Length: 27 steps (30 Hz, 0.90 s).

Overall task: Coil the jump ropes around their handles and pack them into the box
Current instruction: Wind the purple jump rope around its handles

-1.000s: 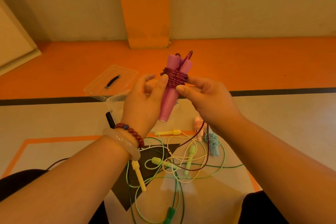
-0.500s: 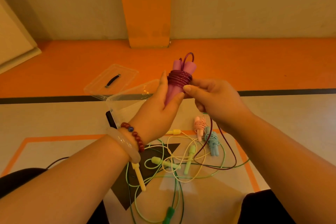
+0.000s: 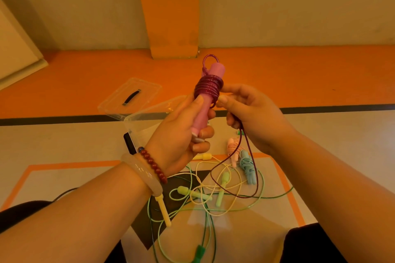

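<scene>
Slack is the risk: the left hand (image 3: 181, 134) grips the pink handles (image 3: 205, 111) upright above the clear box (image 3: 145, 121), thumb at the maroon coil (image 3: 208, 89). The right hand (image 3: 254, 117) pinches the trailing rope (image 3: 241, 197) beside it. If that pinch eases, the turns could spring loose. Compared with half a second ago, the left hand sits lower and the dangling loop looks smaller.

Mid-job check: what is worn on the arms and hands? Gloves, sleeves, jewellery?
No gloves or sleeves: both forearms are bare. The wrist of the left hand carries a pale, translucent bangle and a bracelet of dark red beads with one blue bead. The right hand and its wrist wear nothing visible.
</scene>
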Each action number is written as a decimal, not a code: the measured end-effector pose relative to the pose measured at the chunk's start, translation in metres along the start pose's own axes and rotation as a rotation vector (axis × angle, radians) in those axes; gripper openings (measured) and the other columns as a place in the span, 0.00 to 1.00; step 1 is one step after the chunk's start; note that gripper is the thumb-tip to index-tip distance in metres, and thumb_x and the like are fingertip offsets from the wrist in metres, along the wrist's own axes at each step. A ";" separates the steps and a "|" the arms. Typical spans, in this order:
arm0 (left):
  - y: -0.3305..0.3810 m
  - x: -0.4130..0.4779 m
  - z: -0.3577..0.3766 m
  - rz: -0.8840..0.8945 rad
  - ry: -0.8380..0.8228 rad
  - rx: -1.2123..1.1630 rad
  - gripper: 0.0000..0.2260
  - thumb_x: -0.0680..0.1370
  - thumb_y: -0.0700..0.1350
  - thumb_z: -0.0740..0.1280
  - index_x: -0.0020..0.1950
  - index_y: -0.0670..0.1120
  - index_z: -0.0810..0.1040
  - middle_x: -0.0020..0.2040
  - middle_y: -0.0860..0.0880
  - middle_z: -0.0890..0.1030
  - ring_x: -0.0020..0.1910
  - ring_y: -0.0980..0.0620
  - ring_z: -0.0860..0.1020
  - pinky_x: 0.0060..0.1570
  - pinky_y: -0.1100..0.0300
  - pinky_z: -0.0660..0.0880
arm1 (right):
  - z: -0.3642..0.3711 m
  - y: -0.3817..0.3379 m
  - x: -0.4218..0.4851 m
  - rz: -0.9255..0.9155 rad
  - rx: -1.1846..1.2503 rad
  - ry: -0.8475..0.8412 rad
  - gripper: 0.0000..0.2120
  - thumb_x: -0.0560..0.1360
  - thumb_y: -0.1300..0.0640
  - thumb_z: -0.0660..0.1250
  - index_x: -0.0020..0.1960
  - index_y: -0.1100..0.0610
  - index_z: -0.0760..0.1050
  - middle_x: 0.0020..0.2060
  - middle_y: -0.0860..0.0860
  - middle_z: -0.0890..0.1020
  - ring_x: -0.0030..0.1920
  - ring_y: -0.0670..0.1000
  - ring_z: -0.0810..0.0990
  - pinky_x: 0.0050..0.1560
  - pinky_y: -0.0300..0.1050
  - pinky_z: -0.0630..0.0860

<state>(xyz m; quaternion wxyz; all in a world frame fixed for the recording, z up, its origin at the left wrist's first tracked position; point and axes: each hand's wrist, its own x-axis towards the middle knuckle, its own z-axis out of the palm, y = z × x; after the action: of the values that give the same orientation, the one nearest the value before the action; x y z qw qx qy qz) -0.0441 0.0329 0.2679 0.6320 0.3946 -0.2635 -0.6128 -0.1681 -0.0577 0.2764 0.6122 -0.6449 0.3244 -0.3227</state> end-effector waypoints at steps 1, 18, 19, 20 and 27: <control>0.001 0.000 0.000 -0.007 -0.017 -0.024 0.18 0.73 0.52 0.63 0.59 0.45 0.70 0.40 0.50 0.73 0.25 0.59 0.65 0.19 0.68 0.60 | 0.001 0.001 0.000 0.034 0.015 -0.023 0.17 0.73 0.53 0.67 0.61 0.54 0.74 0.35 0.46 0.80 0.28 0.43 0.73 0.29 0.36 0.68; 0.004 -0.002 -0.001 -0.031 0.031 0.255 0.22 0.70 0.58 0.62 0.59 0.48 0.74 0.42 0.50 0.83 0.32 0.55 0.79 0.36 0.57 0.80 | 0.003 -0.001 -0.006 0.048 0.061 -0.074 0.09 0.69 0.49 0.68 0.43 0.53 0.82 0.28 0.47 0.75 0.28 0.43 0.67 0.28 0.34 0.65; 0.005 -0.002 -0.002 0.012 0.073 0.402 0.20 0.71 0.61 0.62 0.58 0.52 0.76 0.42 0.51 0.84 0.36 0.55 0.81 0.41 0.56 0.81 | 0.003 -0.001 -0.005 0.043 0.061 -0.053 0.07 0.70 0.51 0.68 0.43 0.53 0.82 0.27 0.46 0.75 0.28 0.44 0.66 0.28 0.34 0.64; 0.006 0.000 -0.005 0.081 0.128 0.573 0.15 0.74 0.62 0.62 0.55 0.56 0.78 0.43 0.53 0.84 0.39 0.57 0.81 0.47 0.57 0.80 | 0.003 -0.002 -0.004 0.039 0.039 -0.026 0.04 0.72 0.53 0.69 0.43 0.52 0.82 0.27 0.47 0.76 0.28 0.44 0.66 0.29 0.35 0.64; 0.011 0.002 -0.006 0.245 0.221 0.752 0.09 0.78 0.58 0.59 0.47 0.64 0.79 0.42 0.62 0.82 0.46 0.63 0.80 0.50 0.60 0.76 | 0.009 -0.003 -0.003 -0.017 -0.226 0.068 0.04 0.73 0.54 0.71 0.47 0.52 0.83 0.32 0.48 0.81 0.25 0.37 0.71 0.28 0.28 0.66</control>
<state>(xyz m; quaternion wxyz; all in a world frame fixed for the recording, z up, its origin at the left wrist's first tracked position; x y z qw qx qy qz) -0.0331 0.0316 0.2730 0.5364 0.6274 -0.4448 -0.3476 -0.1625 -0.0498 0.2791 0.5215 -0.7013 0.3737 -0.3108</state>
